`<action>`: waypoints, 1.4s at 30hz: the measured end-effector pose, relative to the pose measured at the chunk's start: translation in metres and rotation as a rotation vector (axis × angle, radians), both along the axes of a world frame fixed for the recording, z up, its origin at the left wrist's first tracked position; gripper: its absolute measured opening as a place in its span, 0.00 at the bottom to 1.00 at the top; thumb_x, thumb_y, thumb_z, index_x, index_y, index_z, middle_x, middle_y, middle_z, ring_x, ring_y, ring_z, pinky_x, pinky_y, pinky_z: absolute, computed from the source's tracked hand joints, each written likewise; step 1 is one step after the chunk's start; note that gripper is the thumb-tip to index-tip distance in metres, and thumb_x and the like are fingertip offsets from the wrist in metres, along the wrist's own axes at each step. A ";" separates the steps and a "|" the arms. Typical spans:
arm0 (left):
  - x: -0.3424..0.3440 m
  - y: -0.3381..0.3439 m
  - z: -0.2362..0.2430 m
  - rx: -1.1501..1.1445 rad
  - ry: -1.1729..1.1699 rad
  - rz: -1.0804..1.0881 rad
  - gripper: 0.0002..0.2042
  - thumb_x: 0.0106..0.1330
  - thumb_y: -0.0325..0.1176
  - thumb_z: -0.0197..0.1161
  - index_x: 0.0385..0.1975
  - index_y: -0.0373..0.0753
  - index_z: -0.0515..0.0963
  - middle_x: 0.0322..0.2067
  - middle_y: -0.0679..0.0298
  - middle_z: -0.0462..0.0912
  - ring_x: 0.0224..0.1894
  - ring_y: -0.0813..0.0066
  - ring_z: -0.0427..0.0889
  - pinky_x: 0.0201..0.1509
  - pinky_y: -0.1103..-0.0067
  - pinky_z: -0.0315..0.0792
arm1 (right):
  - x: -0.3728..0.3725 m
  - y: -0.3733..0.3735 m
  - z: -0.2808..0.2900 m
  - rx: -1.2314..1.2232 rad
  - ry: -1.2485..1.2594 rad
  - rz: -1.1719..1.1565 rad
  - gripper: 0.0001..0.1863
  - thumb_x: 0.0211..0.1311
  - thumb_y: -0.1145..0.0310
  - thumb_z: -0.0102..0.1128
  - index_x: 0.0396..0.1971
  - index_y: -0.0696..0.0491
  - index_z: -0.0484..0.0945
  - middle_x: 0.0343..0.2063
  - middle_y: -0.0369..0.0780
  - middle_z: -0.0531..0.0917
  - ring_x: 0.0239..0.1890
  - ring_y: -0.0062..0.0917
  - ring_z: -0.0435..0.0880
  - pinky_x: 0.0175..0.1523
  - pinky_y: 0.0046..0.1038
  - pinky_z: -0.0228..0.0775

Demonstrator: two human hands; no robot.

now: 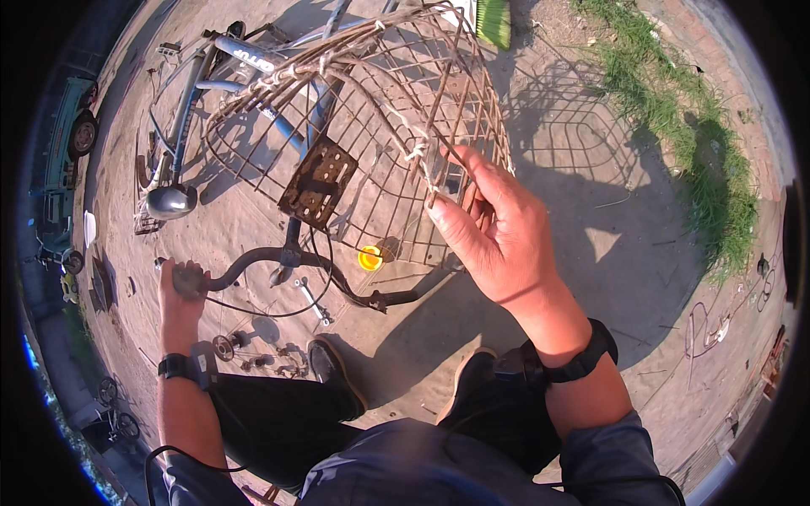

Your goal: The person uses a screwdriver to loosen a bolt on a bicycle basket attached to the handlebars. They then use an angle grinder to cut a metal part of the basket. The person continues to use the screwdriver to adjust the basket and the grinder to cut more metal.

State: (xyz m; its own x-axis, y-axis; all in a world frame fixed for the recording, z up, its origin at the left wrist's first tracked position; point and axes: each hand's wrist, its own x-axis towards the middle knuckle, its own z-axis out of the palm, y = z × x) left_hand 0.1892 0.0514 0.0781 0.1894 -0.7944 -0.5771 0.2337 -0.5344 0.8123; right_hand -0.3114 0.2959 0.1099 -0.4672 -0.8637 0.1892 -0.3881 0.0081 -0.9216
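A rusty wire bicycle basket [371,202] stands in front of me, with white cord [415,150] knotted round its rim. My right hand [498,223] is closed at the basket's near right rim, thumb and fingers pinching the rim beside the knot. A rusty perforated metal plate [318,183] sits against the basket, above the stem of a bent dark handlebar [246,260]. At the left, my left hand [180,291] is wrapped round the handlebar's end. A thin black cable loops below the bar.
Behind the basket lies a blue and silver bicycle frame [181,126] with a dark rounded part [171,201]. A yellow ring-shaped part [369,258], a silver crank arm [314,301] and several loose metal parts [253,358] lie near my shoes. Grass [717,169] grows at the right; a green vehicle [63,169] stands far left.
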 end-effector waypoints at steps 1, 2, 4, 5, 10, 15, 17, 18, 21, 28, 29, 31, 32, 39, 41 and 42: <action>0.000 0.000 0.000 0.002 0.003 -0.003 0.11 0.69 0.43 0.69 0.35 0.47 0.76 0.33 0.66 0.83 0.40 0.67 0.84 0.50 0.60 0.79 | 0.002 0.000 0.000 -0.005 0.015 -0.005 0.30 0.67 0.66 0.74 0.63 0.66 0.76 0.34 0.32 0.78 0.27 0.10 0.67 0.34 0.14 0.63; -0.001 0.000 0.000 0.000 0.001 -0.002 0.11 0.69 0.43 0.69 0.35 0.46 0.76 0.33 0.66 0.83 0.40 0.67 0.84 0.49 0.60 0.79 | 0.004 0.001 0.001 0.000 -0.002 -0.004 0.30 0.67 0.66 0.74 0.63 0.66 0.77 0.35 0.33 0.79 0.27 0.10 0.67 0.34 0.15 0.64; 0.000 0.000 -0.001 -0.003 -0.001 0.000 0.11 0.69 0.43 0.69 0.35 0.46 0.75 0.33 0.66 0.83 0.39 0.66 0.84 0.49 0.60 0.80 | 0.010 0.004 0.008 0.011 -0.036 -0.001 0.30 0.67 0.66 0.74 0.63 0.66 0.77 0.36 0.34 0.80 0.27 0.10 0.67 0.34 0.15 0.64; -0.001 0.000 -0.002 0.001 0.000 0.000 0.11 0.69 0.43 0.69 0.35 0.46 0.75 0.33 0.66 0.83 0.39 0.66 0.84 0.49 0.60 0.80 | 0.012 0.005 0.013 0.037 0.000 0.006 0.30 0.66 0.65 0.75 0.62 0.66 0.77 0.38 0.35 0.82 0.27 0.10 0.67 0.33 0.15 0.65; -0.005 0.000 -0.004 0.059 -0.025 0.025 0.10 0.70 0.42 0.67 0.34 0.44 0.75 0.33 0.63 0.83 0.39 0.63 0.84 0.48 0.59 0.80 | 0.016 -0.001 0.016 0.014 0.043 -0.052 0.28 0.62 0.57 0.77 0.59 0.54 0.83 0.24 0.37 0.79 0.21 0.24 0.76 0.29 0.28 0.71; -0.008 -0.002 -0.010 0.100 -0.070 0.023 0.13 0.71 0.43 0.67 0.40 0.43 0.73 0.37 0.57 0.83 0.41 0.57 0.84 0.48 0.56 0.80 | 0.011 -0.005 0.016 0.022 0.041 -0.005 0.29 0.66 0.64 0.75 0.60 0.67 0.79 0.39 0.36 0.83 0.25 0.11 0.66 0.31 0.16 0.64; -0.008 -0.005 -0.014 0.107 -0.095 0.027 0.14 0.72 0.44 0.67 0.42 0.43 0.72 0.39 0.55 0.82 0.41 0.55 0.84 0.47 0.56 0.81 | 0.011 -0.007 0.015 0.007 0.069 0.000 0.29 0.66 0.64 0.75 0.60 0.67 0.79 0.40 0.37 0.84 0.25 0.11 0.66 0.31 0.16 0.64; -0.006 -0.006 -0.016 0.107 -0.105 0.031 0.15 0.72 0.45 0.67 0.43 0.43 0.72 0.40 0.54 0.82 0.42 0.55 0.84 0.46 0.57 0.81 | 0.012 -0.008 0.016 0.017 0.064 -0.002 0.29 0.66 0.64 0.75 0.60 0.67 0.79 0.41 0.38 0.85 0.25 0.11 0.66 0.31 0.16 0.64; -0.005 -0.006 -0.016 0.116 -0.150 0.043 0.15 0.74 0.46 0.65 0.45 0.43 0.71 0.40 0.52 0.82 0.43 0.54 0.84 0.44 0.58 0.81 | 0.013 -0.009 0.016 0.041 0.068 -0.005 0.29 0.66 0.63 0.75 0.59 0.68 0.79 0.44 0.39 0.86 0.25 0.11 0.66 0.31 0.16 0.64; -0.007 -0.007 -0.019 0.169 -0.156 -0.092 0.13 0.79 0.43 0.59 0.42 0.38 0.73 0.39 0.52 0.82 0.44 0.56 0.84 0.45 0.58 0.80 | 0.013 -0.007 0.012 0.032 0.082 -0.005 0.30 0.64 0.63 0.76 0.59 0.67 0.79 0.43 0.39 0.86 0.25 0.12 0.69 0.32 0.17 0.66; -0.009 -0.006 -0.019 0.180 -0.181 -0.095 0.13 0.78 0.43 0.59 0.42 0.38 0.73 0.38 0.53 0.82 0.44 0.56 0.84 0.45 0.58 0.79 | 0.014 -0.006 0.011 0.033 0.079 -0.006 0.30 0.64 0.63 0.76 0.59 0.66 0.79 0.42 0.39 0.86 0.25 0.12 0.70 0.32 0.17 0.67; -0.016 -0.004 -0.016 0.200 -0.231 -0.099 0.14 0.78 0.43 0.59 0.41 0.36 0.74 0.38 0.53 0.83 0.44 0.58 0.85 0.46 0.58 0.79 | 0.015 -0.007 0.013 0.034 0.078 -0.033 0.28 0.62 0.59 0.77 0.58 0.59 0.82 0.34 0.39 0.85 0.23 0.19 0.75 0.30 0.23 0.70; -0.019 -0.002 -0.014 0.209 -0.265 -0.124 0.14 0.78 0.43 0.59 0.41 0.36 0.74 0.38 0.54 0.83 0.44 0.59 0.85 0.46 0.58 0.79 | 0.016 -0.007 0.014 0.034 0.077 -0.047 0.28 0.61 0.57 0.77 0.57 0.55 0.84 0.29 0.38 0.84 0.21 0.22 0.77 0.30 0.26 0.72; -0.023 0.006 -0.011 0.222 -0.328 -0.243 0.11 0.77 0.39 0.58 0.43 0.36 0.76 0.40 0.56 0.86 0.42 0.63 0.85 0.48 0.59 0.81 | 0.012 0.002 0.004 0.083 0.062 0.025 0.30 0.64 0.62 0.76 0.60 0.63 0.79 0.31 0.34 0.80 0.25 0.12 0.70 0.31 0.18 0.66; -0.018 0.006 -0.010 0.220 -0.337 -0.253 0.10 0.77 0.38 0.58 0.44 0.37 0.77 0.40 0.57 0.86 0.42 0.64 0.85 0.48 0.60 0.81 | 0.012 0.005 0.007 0.127 0.051 0.038 0.30 0.64 0.61 0.76 0.60 0.64 0.79 0.29 0.33 0.78 0.25 0.12 0.70 0.32 0.18 0.66; -0.016 0.005 -0.010 0.221 -0.335 -0.258 0.10 0.76 0.38 0.58 0.44 0.37 0.77 0.40 0.57 0.86 0.42 0.64 0.85 0.48 0.60 0.81 | 0.012 0.006 0.007 0.123 0.042 0.044 0.30 0.65 0.61 0.76 0.61 0.64 0.79 0.29 0.33 0.78 0.26 0.12 0.70 0.32 0.18 0.66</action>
